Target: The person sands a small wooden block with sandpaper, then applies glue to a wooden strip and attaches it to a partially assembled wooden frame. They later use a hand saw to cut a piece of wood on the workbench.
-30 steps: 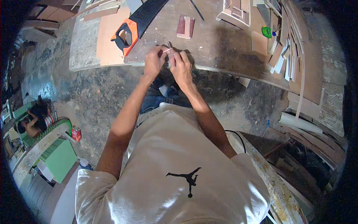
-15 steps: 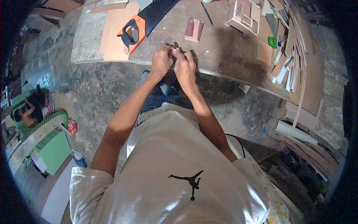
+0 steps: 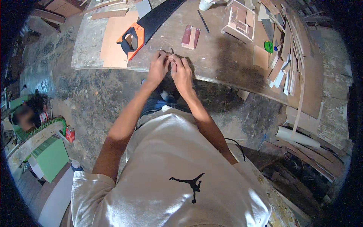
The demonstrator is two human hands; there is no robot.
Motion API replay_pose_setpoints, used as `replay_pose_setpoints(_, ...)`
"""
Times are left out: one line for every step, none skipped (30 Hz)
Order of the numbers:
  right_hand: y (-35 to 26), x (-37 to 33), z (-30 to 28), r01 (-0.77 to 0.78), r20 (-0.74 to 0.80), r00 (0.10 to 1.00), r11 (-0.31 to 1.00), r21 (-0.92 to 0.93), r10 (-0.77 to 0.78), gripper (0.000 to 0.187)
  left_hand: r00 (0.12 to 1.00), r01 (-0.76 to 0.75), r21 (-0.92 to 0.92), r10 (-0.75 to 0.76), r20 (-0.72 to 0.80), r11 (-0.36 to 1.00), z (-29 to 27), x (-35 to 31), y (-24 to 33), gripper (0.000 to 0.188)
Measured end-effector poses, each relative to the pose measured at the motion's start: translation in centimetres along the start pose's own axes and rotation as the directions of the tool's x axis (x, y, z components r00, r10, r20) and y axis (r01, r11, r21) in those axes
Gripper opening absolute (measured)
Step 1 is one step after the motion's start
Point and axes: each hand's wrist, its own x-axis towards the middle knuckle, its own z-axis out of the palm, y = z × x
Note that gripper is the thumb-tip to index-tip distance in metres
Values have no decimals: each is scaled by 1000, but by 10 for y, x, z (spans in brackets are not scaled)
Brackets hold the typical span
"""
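Above the front edge of the workbench (image 3: pixel 211 64), both hands meet with their fingertips bent inward. My right hand (image 3: pixel 182 73) is closed in a pinch, and a small thin dark piece (image 3: pixel 172 50) sticks out past its fingertips; its kind is too small to tell. Beside it, my left hand (image 3: pixel 157 70) is closed too, fingers curled, and whatever it pinches is hidden. A handsaw (image 3: pixel 137 39) with an orange and black handle lies left of the hands. Just beyond them rests a small dark red block with a pale wood strip (image 3: pixel 191 37).
A black pencil-like stick (image 3: pixel 203 21) and a small wooden box-like frame (image 3: pixel 239 20) lie farther back. Wood offcuts (image 3: pixel 291 56) pile up along the right side, near a green tape-like object (image 3: pixel 268 46). A pale board (image 3: pixel 117 45) lies under the saw. Another person (image 3: pixel 26 117) is far left.
My fingertips have drawn slightly apart and shifted a little left. The whole view has shifted slightly, showing more of the bench's far side.
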Motion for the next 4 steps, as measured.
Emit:
replay_pose_setpoints(-4,1,0,-14,-3,1000,999,40,15,30,1000,-7,10,7,-8,1000,-1,-1,0,19)
replay_pose_setpoints(-7,1,0,-29,-5,1000,996,80,30,29,1000,-13,21,13,-16,1000,-1,-2,1,20)
replay_pose_setpoints(-10,2,-2,-44,-6,999,992,119,45,28,1000,-20,31,20,-24,999,-2,-4,1,21)
replay_pose_setpoints(-9,2,-2,-57,29,998,996,64,55,31,1000,-17,30,17,-26,999,-2,-5,1,21)
